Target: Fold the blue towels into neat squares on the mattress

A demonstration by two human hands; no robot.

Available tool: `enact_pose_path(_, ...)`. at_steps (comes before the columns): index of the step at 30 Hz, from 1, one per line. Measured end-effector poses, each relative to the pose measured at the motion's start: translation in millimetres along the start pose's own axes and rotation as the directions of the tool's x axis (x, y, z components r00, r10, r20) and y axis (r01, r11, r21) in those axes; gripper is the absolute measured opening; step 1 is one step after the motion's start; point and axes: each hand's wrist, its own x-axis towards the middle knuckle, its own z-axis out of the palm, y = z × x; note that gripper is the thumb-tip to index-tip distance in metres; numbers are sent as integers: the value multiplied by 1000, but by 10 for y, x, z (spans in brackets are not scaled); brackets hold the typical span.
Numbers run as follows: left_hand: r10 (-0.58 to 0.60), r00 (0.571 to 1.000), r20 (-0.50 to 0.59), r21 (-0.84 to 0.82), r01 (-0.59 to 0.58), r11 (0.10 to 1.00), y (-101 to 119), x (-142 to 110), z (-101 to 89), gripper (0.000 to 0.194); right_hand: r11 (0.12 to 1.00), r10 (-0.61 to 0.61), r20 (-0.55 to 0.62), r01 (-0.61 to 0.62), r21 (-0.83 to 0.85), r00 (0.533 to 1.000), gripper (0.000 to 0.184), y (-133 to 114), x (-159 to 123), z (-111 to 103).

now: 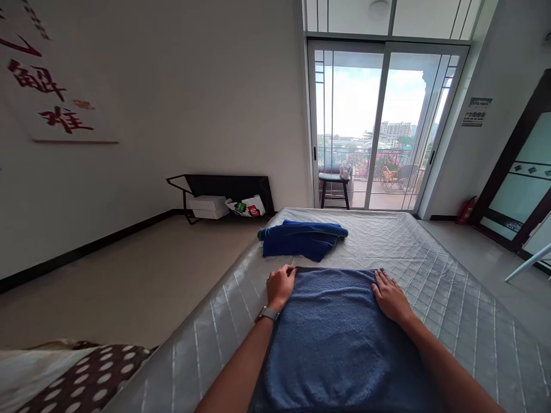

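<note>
Blue, fuzzy, rippled towel (333,338), left hand (280,285) in narrow corner grip, right hand (392,297) open, flat.

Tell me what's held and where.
The gray-blue towel, by its far left corner, in the left hand; the right hand lies flat near the far right corner.

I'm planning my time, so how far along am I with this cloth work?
Done, it seems: the blue towel is spread out on the mattress. In hand: its far corners, the left hand gripping one, the right hand flat by the other. Left, probably: smoothing its creases; the darker blue cloth beyond lies loosely bunched.
</note>
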Motion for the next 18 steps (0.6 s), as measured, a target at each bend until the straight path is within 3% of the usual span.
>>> enact_pose_path(10,9,1000,-30,-13,-10,1000,10,-17,5,19,1000,2,14,-2,-26,1000,60,18,9,7)
enact_pose_path(18,123,990,-65,8,-122,992,102,-66,-131,28,999,46,42,-45,-28,998,60,-62,-21,-49)
